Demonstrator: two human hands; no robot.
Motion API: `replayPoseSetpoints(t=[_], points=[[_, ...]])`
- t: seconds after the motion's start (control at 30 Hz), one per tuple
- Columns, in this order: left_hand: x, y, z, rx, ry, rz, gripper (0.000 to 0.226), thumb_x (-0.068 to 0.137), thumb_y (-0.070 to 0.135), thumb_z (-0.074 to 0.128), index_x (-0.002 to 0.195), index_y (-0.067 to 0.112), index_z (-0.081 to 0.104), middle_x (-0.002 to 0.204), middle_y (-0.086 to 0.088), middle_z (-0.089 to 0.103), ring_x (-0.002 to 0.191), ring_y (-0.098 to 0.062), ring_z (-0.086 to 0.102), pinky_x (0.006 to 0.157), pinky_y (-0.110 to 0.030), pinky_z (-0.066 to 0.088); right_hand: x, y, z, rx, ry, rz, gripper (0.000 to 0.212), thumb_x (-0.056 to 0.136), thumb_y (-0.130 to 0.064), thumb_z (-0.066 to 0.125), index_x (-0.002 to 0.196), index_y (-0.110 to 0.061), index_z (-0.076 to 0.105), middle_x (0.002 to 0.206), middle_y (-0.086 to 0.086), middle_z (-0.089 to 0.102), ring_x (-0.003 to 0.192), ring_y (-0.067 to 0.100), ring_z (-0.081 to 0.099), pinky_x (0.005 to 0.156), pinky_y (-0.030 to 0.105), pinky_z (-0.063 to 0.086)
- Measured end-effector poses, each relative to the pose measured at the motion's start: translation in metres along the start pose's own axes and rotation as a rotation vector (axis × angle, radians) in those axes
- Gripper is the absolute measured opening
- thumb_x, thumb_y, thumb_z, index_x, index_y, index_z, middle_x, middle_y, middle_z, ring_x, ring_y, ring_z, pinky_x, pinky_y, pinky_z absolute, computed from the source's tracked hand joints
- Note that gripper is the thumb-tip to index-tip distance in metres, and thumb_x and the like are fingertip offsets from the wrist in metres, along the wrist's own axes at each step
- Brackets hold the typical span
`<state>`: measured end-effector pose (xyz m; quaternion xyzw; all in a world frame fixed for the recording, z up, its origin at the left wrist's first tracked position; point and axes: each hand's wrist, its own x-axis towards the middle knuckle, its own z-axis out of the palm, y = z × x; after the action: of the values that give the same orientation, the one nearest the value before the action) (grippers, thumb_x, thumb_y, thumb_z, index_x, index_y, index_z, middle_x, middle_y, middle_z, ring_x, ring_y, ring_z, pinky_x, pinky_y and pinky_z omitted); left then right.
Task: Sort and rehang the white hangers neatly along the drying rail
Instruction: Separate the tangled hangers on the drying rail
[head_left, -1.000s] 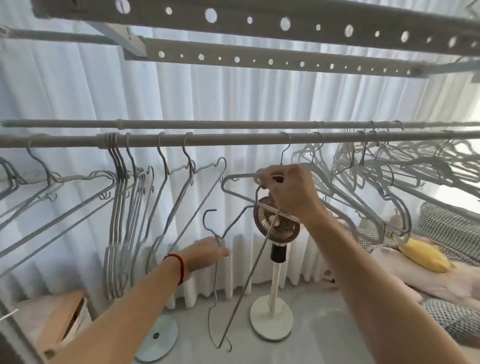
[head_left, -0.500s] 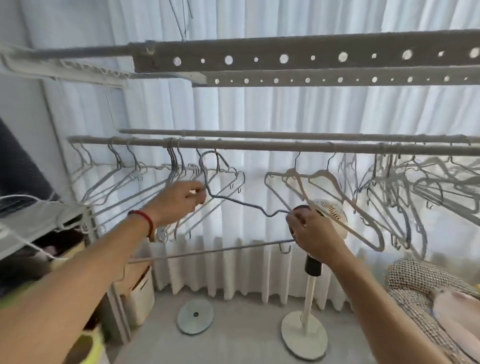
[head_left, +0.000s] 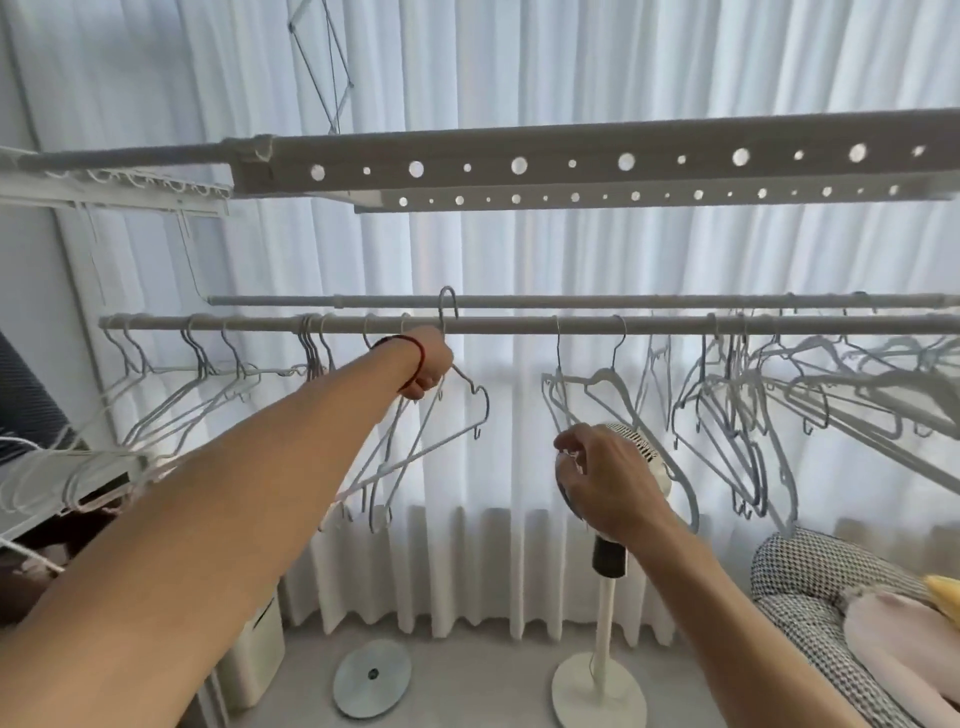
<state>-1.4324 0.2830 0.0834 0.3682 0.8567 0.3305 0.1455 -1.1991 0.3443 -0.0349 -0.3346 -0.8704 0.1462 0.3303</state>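
The left hand (head_left: 428, 364) covers the neck of the hanger (head_left: 447, 410) it grips, so where its fingers close on the wire cannot be seen, and the hook rising above the near rail (head_left: 519, 326) may be over it or just in front. The right hand (head_left: 608, 478) hides most of the fan head (head_left: 644, 457) behind it, and whether its curled fingers pinch anything is too small to tell. The crowded hangers on the right (head_left: 831, 395) run off the picture's edge, tangled and blurred beyond counting.
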Motion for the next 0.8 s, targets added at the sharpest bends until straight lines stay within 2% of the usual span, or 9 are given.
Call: replayPoseSetpoints(t=[0.07, 0.17, 0.27, 0.4, 0.47, 0.53, 0.6, 0.67, 0.8], points=[[0.015, 0.003, 0.009, -0.183, -0.017, -0.019, 0.025, 0.096, -0.004, 0.028, 0.078, 0.008, 0.041, 0.061, -0.008, 0.041, 0.039, -0.014, 0.034, 0.039, -0.016, 0.030, 0.004, 0.009, -0.006, -0.023, 0.040, 0.026, 0.025, 0.096, -0.022, 0.056, 0.118, -0.020, 0.068, 0.115, 0.000, 0.066, 0.109, 0.020, 0.061, 0.091, 0.033, 0.048], [0.027, 0.005, 0.027, -0.358, -0.040, 0.015, 0.017, 0.099, -0.003, 0.030, 0.094, -0.002, 0.046, 0.068, -0.016, 0.051, 0.029, -0.019, 0.051, 0.037, -0.025, 0.046, 0.011, 0.024, -0.012, -0.057, 0.110, 0.063, 0.021, 0.095, -0.020, 0.057, 0.112, -0.019, 0.069, 0.114, 0.000, 0.067, 0.106, 0.020, 0.062, 0.085, 0.029, 0.045], [0.035, 0.004, 0.045, -0.442, -0.108, 0.050, 0.017, 0.100, -0.005, 0.039, 0.110, -0.013, 0.049, 0.080, -0.024, 0.059, 0.039, -0.024, 0.064, 0.040, -0.034, 0.055, 0.020, 0.038, -0.021, -0.152, 0.209, 0.071, 0.020, 0.094, -0.016, 0.059, 0.111, -0.015, 0.071, 0.114, 0.004, 0.070, 0.110, 0.022, 0.061, 0.093, 0.032, 0.047], [0.039, 0.000, 0.066, -0.434, -0.181, 0.067, 0.020, 0.099, -0.006, 0.040, 0.113, -0.017, 0.048, 0.085, -0.037, 0.064, 0.061, -0.043, 0.072, 0.059, -0.053, 0.061, 0.033, 0.057, -0.042, -0.347, 0.308, 0.145, 0.020, 0.092, -0.017, 0.063, 0.111, -0.015, 0.069, 0.118, 0.005, 0.067, 0.117, 0.024, 0.054, 0.102, 0.042, 0.045], [0.039, -0.001, 0.072, -0.346, -0.178, 0.089, 0.017, 0.100, 0.001, 0.042, 0.109, -0.012, 0.048, 0.087, -0.037, 0.065, 0.067, -0.046, 0.072, 0.066, -0.058, 0.060, 0.036, 0.068, -0.052, -0.451, 0.298, 0.221, 0.027, 0.090, -0.017, 0.064, 0.117, -0.013, 0.066, 0.122, 0.006, 0.063, 0.120, 0.025, 0.052, 0.102, 0.042, 0.041], [0.033, 0.001, 0.071, -0.046, -0.096, 0.166, 0.023, 0.099, 0.013, 0.047, 0.101, -0.009, 0.054, 0.083, -0.028, 0.069, 0.070, -0.042, 0.073, 0.067, -0.052, 0.062, 0.038, 0.078, -0.057, -0.524, 0.234, 0.316, 0.038, 0.090, -0.019, 0.062, 0.127, -0.012, 0.060, 0.128, 0.008, 0.058, 0.122, 0.027, 0.051, 0.103, 0.042, 0.040], [0.020, 0.008, 0.070, 0.449, 0.121, 0.290, 0.028, 0.096, 0.023, 0.050, 0.105, 0.000, 0.061, 0.091, -0.017, 0.069, 0.085, -0.037, 0.071, 0.076, -0.041, 0.060, 0.040, 0.085, -0.061, -0.494, 0.163, 0.428, 0.045, 0.091, -0.019, 0.060, 0.135, -0.012, 0.051, 0.132, 0.011, 0.053, 0.122, 0.030, 0.048, 0.101, 0.042, 0.042], [0.002, 0.023, 0.077, 0.728, 0.354, 0.431, 0.028, 0.094, 0.027, 0.050, 0.111, 0.009, 0.064, 0.102, -0.013, 0.068, 0.097, -0.034, 0.066, 0.081, -0.040, 0.053, 0.041, 0.091, -0.063, -0.428, 0.119, 0.504, 0.048, 0.092, -0.014, 0.058, 0.137, -0.011, 0.044, 0.131, 0.013, 0.049, 0.122, 0.032, 0.047, 0.096, 0.040, 0.044], [-0.028, 0.062, 0.116, 0.611, 0.454, 0.707, 0.025, 0.090, 0.032, 0.051, 0.099, 0.016, 0.068, 0.094, -0.005, 0.068, 0.091, -0.027, 0.064, 0.078, -0.039, 0.056, 0.042, 0.108, -0.070, -0.332, 0.077, 0.575, 0.054, 0.094, -0.001, 0.053, 0.143, -0.004, 0.032, 0.130, 0.017, 0.051, 0.120, 0.037, 0.055, 0.088, 0.039, 0.044]])
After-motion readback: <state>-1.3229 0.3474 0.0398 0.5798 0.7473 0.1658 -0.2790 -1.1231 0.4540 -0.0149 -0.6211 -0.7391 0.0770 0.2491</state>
